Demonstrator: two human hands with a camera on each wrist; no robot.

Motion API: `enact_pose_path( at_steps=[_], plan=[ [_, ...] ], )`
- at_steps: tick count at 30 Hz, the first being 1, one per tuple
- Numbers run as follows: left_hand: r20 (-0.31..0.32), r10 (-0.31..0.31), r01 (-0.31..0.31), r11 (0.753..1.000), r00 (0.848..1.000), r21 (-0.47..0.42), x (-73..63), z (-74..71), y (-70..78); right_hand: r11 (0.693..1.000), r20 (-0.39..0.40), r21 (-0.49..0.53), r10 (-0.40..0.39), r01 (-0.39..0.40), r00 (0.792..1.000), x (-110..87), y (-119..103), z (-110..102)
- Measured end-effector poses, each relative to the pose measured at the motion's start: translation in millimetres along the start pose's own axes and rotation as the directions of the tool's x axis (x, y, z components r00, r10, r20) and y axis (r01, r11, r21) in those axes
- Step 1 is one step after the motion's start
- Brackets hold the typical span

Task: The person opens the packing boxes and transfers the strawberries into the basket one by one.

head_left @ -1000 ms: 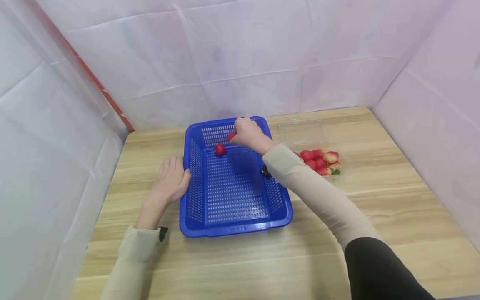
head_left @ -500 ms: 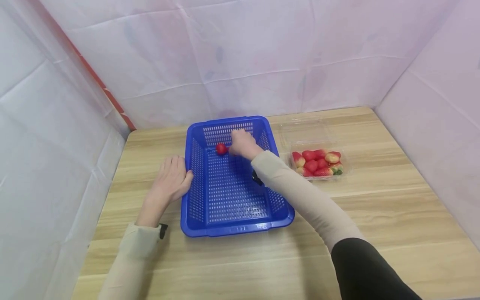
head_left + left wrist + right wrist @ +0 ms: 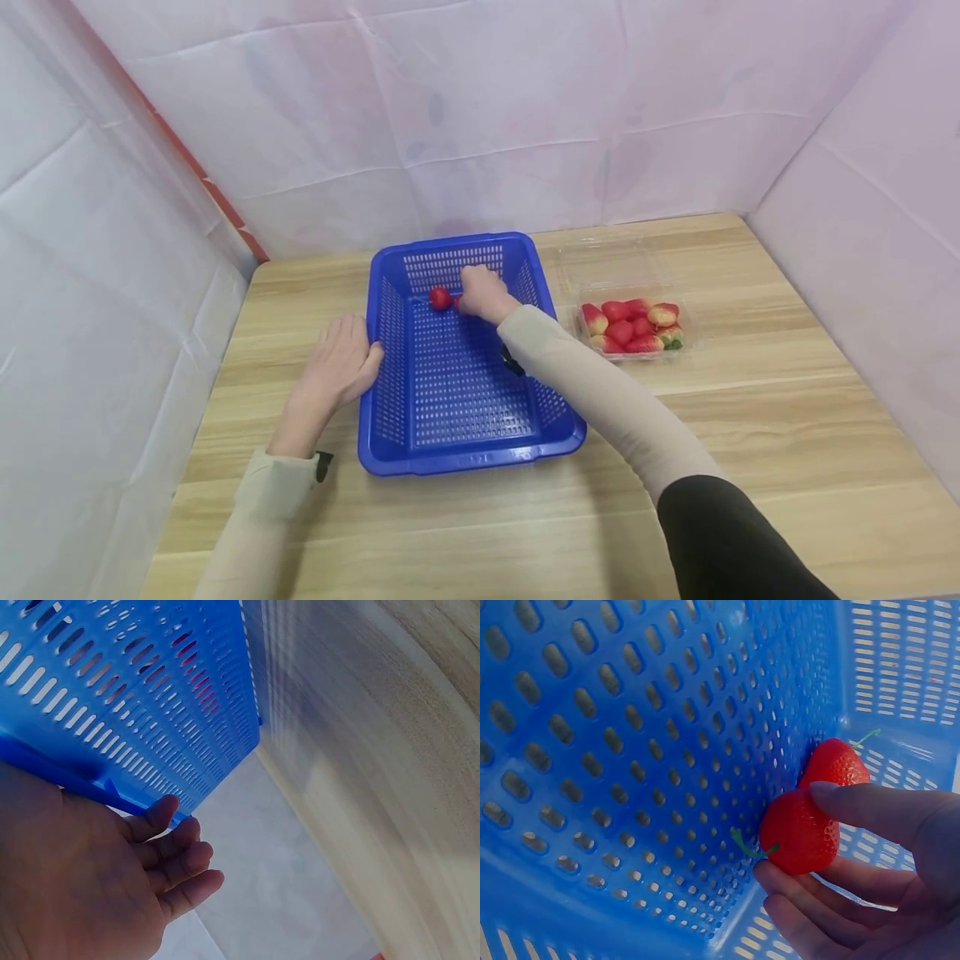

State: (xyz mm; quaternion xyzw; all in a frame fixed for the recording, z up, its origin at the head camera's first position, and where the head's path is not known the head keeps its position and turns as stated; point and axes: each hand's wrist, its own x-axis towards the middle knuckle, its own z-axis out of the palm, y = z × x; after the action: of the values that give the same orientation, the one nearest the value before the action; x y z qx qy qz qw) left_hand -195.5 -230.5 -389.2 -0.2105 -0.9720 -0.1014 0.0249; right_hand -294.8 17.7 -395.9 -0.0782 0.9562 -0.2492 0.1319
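A blue perforated basket stands on the table. Low inside its far end, my right hand pinches a red strawberry with a green stem between thumb and fingers. Right against it, in the right wrist view, sits a second strawberry; the basket's mesh wall rises close beside both. My left hand rests at the basket's left rim, thumb at the edge and the other fingers along the outside. In the left wrist view, its fingers are loosely bent just beyond the rim.
Right of the basket, a clear plastic box holds several strawberries, some red, some pale at one end. Its clear lid lies folded back behind it. White sheeting hangs around the wooden table.
My right hand has gone down from rim height to low inside the basket, carrying the strawberry close to the other one. The left hand has stayed at the rim.
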Motion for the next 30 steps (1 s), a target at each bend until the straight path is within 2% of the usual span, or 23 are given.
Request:
enact_pose_path(
  at_steps=[11, 22, 30],
  plan=[
    [0.023, -0.023, 0.025, 0.996, 0.999, -0.086, 0.2, -0.2, -8.3, 1.0, 0.02, 0.025, 0.009, -0.01, 1.0, -1.7, -1.7, 1.0],
    [0.026, -0.034, 0.036, 0.996, 0.999, -0.087, 1.0, 1.3, -7.1, 0.999, 0.012, 0.039, 0.018, -0.018, 1.0, 0.2, -0.4, -1.1],
    [0.047, -0.034, 0.037, 0.997, 0.998, -0.072, 3.5, 0.8, -7.1, 0.999, 0.015, 0.038, 0.022, -0.022, 1.0, -1.7, -4.3, -13.1]
  ],
)
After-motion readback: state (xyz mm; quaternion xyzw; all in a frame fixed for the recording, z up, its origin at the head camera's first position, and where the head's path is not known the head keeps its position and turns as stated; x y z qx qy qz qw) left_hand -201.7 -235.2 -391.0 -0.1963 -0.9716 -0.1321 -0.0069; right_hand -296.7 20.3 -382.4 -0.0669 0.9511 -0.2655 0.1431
